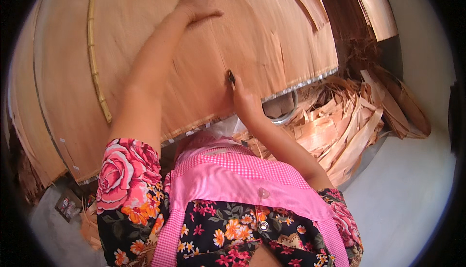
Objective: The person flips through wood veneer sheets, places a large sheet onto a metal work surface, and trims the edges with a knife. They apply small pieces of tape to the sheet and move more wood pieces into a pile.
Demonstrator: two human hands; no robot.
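Observation:
A wide sheet of thin reddish-brown wood veneer (194, 77) lies across the work surface in front of me. My left hand (198, 2) is stretched far out over it, resting flat with the fingers extended and the thumb apart. Nearer to me, my right hand (246, 103) is closed round a small dark tool (231, 76). The tool's tip points away from me at the sheet, beside a fine dark line in the wood. Its exact kind is not clear, as the fingers cover most of it.
A jointed bamboo stick (92, 48) lies on the veneer at left. Below the table's right edge are a heap of torn veneer strips (340, 126) and a round metal rim (286, 116). Darker veneer (347, 9) lies at far right, near a pale floor (407, 179).

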